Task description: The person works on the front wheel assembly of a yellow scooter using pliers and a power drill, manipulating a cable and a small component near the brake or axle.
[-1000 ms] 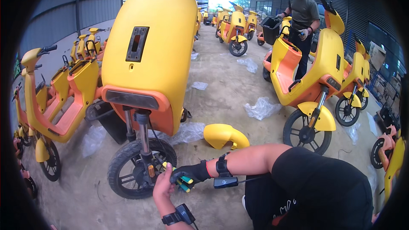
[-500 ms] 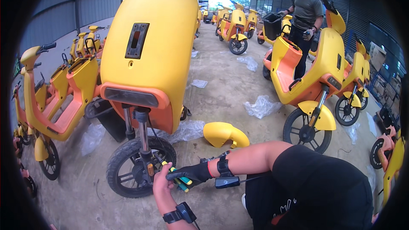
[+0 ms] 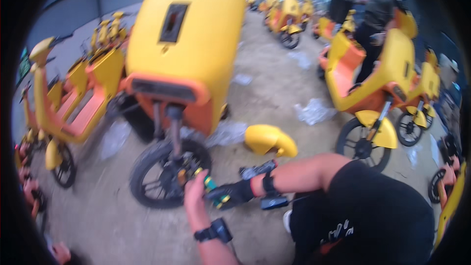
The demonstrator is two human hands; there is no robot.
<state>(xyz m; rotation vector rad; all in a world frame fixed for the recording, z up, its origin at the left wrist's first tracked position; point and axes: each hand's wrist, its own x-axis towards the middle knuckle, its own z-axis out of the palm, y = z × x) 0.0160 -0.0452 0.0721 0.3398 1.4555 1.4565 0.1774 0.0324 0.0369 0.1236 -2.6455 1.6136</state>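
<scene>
Both my hands are together beside the front wheel [image 3: 142, 179] of a yellow and orange electric scooter [image 3: 196, 14], low on its fork. My bare left hand [image 3: 195, 191], with a black device strapped at the wrist, is closed round pliers [image 3: 211, 185] with green and yellow handles. From the right, my black-gloved right hand [image 3: 234, 194] closes on the handle ends, its palm toward my left hand. The jaws reach toward the hub and fork bottom; motion blur and my fingers hide what they touch. This scooter has no front fender over its wheel.
A loose yellow fender [image 3: 270, 140] lies on the floor, with clear plastic wrap [image 3: 228, 133] beside it. More scooters stand left [image 3: 81, 113] and right [image 3: 375, 83]. A person [image 3: 378, 14] stands behind the right-hand scooter. Crumpled plastic [image 3: 314, 112] lies in the aisle.
The view has shifted and blurred, so the scooters sit further right in the picture. My hands stay at the wheel with the pliers, and the handles look more steeply tilted.
</scene>
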